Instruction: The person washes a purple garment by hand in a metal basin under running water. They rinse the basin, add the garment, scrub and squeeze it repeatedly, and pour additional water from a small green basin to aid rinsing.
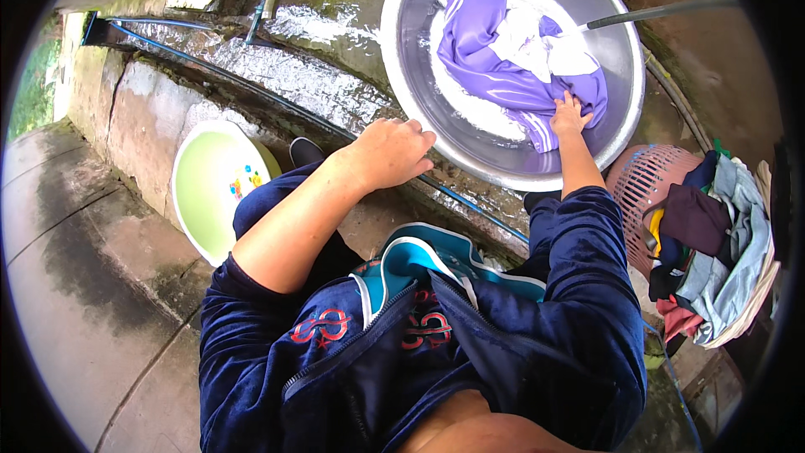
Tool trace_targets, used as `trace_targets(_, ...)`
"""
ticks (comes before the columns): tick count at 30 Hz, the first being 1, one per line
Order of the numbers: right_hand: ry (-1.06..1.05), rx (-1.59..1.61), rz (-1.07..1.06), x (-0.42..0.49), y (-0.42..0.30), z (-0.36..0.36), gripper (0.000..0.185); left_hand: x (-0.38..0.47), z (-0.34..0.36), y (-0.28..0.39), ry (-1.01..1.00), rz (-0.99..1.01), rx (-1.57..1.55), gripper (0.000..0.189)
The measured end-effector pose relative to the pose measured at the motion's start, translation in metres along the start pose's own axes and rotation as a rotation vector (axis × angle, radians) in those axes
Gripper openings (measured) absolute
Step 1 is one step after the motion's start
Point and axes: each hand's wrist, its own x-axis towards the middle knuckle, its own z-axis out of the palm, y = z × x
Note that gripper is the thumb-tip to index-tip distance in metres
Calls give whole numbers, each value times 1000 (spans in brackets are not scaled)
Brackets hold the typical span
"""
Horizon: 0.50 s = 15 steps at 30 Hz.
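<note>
A large metal basin (412, 85) stands before me with purple and white cloth (471, 44) lying wet in it. My right hand (569, 116) rests on the near right part of the cloth, fingers spread. Close to the basin's left rim, my left hand (393, 154) is loosely curled, back upward; nothing shows in it, though its palm is hidden. A dark hose (660, 12) reaches over the right rim, its end above the cloth. Bright glare hides part of the cloth and the basin's bottom.
A pale green plastic basin (201, 195) with a flower print is at my left. To my right, a pink slotted basket (648, 170) holds piled clothes (698, 220). A thin blue pipe (233, 80) runs along the wet concrete channel (302, 63).
</note>
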Motion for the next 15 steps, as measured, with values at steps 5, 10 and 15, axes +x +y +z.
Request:
trace_targets(5, 42, 272, -210, -40, -4, -34, 53, 6, 0, -2, 0, 21, 13, 34)
trace_targets(10, 40, 547, -796, -137, -23, -116, 47, 18, -8, -5, -115, -65, -17, 41)
trace_targets(15, 445, 656, -986, -263, -41, -166, 38, 26, -8, -3, -131, -87, 7, 46)
